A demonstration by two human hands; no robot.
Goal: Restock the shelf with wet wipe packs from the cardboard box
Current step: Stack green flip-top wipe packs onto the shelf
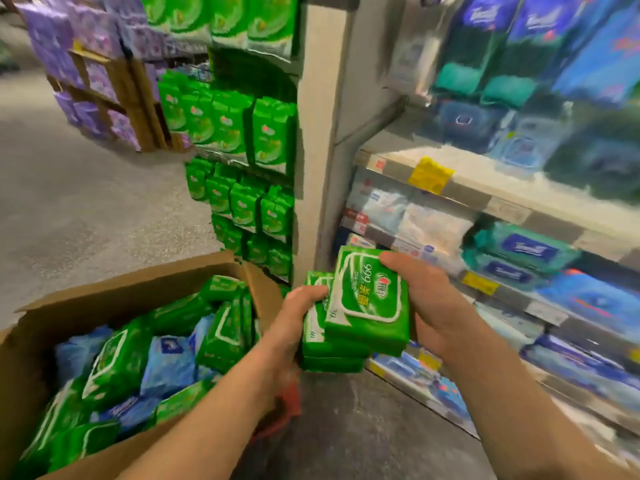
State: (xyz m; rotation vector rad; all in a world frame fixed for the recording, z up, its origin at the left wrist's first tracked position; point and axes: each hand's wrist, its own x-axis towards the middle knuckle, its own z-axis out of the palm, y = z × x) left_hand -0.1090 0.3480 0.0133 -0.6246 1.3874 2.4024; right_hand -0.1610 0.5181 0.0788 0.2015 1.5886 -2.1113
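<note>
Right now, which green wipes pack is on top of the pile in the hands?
The green pack with the white flap facing up; the right hand grips it, atop the left hand's stack.

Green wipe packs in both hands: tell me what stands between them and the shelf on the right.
Nothing visible does. The left hand and right hand hold the green wipe packs in open air beside the shelf; its tiers already hold blue packs.

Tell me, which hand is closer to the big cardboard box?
Left. The left hand holds the stack of green wipe packs just right of the cardboard box corner. The right hand grips the stack's far side, nearer the shelf.
</note>
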